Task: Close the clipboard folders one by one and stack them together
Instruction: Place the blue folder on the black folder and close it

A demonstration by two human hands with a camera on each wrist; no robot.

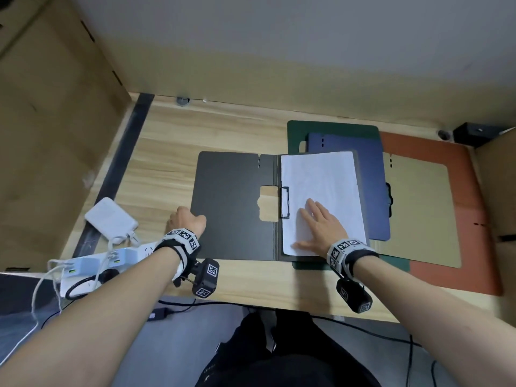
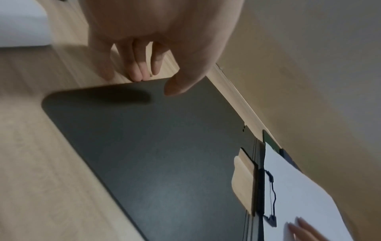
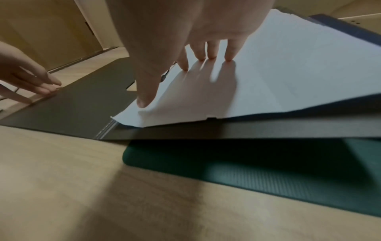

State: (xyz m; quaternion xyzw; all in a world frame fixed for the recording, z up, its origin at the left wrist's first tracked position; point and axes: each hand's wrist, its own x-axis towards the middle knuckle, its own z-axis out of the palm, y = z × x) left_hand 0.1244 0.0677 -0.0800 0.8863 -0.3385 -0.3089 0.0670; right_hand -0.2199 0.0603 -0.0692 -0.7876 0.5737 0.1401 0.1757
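A black clipboard folder [image 1: 231, 202] lies open and flat on the wooden desk [image 1: 167, 174], with white paper [image 1: 321, 180] clipped on its right half. My left hand [image 1: 192, 219] is at the cover's left edge; its fingertips [image 2: 140, 76] touch that edge and the thumb lies over the cover [image 2: 154, 154]. My right hand [image 1: 315, 222] presses flat on the paper [image 3: 288, 73], fingers spread. Under the black folder's right half lie a blue folder [image 1: 371, 177] and a green one [image 1: 332, 129]. A tan folder [image 1: 418, 210] rests on an orange one [image 1: 474, 213] further right.
A white power bank [image 1: 111, 219] and a power strip [image 1: 92, 263] with cables sit at the desk's left front. Wooden panels wall the desk at the back and both sides. A small black box [image 1: 472, 134] is at the back right. Bare desk lies left of the black folder.
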